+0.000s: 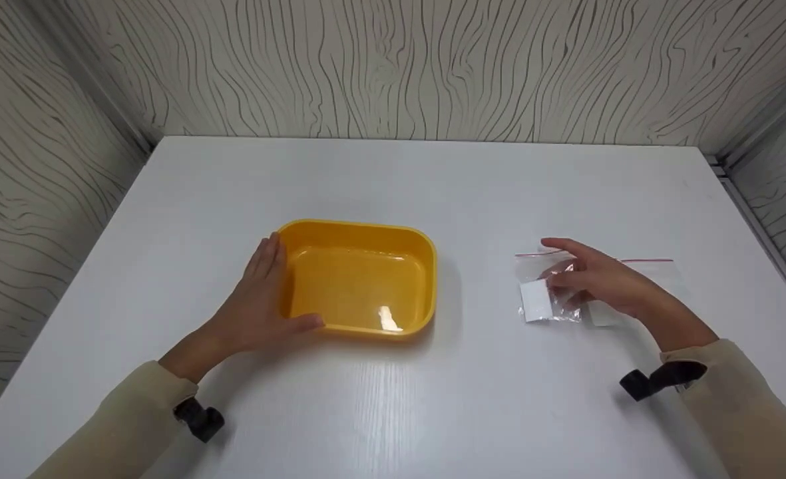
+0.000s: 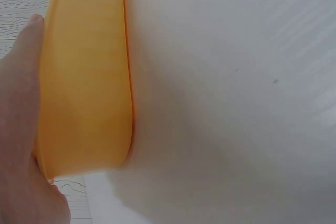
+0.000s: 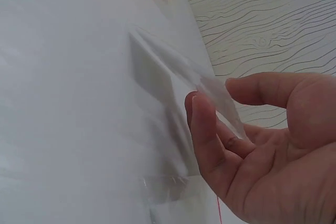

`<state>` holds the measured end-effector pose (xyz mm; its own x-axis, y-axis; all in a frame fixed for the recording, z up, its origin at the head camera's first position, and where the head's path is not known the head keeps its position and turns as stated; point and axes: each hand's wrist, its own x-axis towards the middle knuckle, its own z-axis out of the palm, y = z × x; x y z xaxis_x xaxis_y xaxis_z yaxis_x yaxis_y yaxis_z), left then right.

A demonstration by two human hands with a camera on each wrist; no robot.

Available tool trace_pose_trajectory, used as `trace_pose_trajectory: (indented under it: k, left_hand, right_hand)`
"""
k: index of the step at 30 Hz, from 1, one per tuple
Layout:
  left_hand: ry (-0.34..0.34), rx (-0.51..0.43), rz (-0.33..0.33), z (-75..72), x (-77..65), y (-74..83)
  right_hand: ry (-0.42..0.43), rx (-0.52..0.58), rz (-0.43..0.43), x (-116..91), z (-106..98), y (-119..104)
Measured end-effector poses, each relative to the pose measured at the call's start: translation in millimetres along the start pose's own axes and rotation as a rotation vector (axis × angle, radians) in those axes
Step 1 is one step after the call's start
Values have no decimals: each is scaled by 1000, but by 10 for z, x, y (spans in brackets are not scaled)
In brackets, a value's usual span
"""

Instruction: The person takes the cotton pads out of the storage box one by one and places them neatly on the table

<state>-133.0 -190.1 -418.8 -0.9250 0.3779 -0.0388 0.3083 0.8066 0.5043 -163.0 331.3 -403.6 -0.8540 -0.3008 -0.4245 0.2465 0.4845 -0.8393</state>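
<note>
A yellow plastic basin [image 1: 359,283] sits on the white table, its inside showing only glare. My left hand [image 1: 259,299] rests at its left end, fingers straight along the left rim and thumb over the near rim. In the left wrist view the same hand lies against the basin's [image 2: 86,77] upper edge. To the right, my right hand [image 1: 605,279] pinches a small clear zip bag [image 1: 529,269] with a white piece [image 1: 536,301] inside. Some fingers show through the film. The right wrist view has the bag [image 3: 163,59] tilted between thumb and fingers.
A second clear zip bag [image 1: 652,269] with a red seal line lies under and beside my right hand, partly hidden. Patterned wall panels [image 1: 393,66] stand behind the white table [image 1: 393,179] and at both sides.
</note>
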Motion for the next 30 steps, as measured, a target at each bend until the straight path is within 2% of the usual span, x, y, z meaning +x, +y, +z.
trace_pose_trajectory:
  k: [13, 30]
  left_hand:
    - [-1, 13, 5, -4, 3, 4]
    - [-3, -1, 1, -9, -1, 0]
  right_hand:
    - [7, -109, 36, -16, 32, -50]
    - [-42, -150, 23, -151, -82, -73]
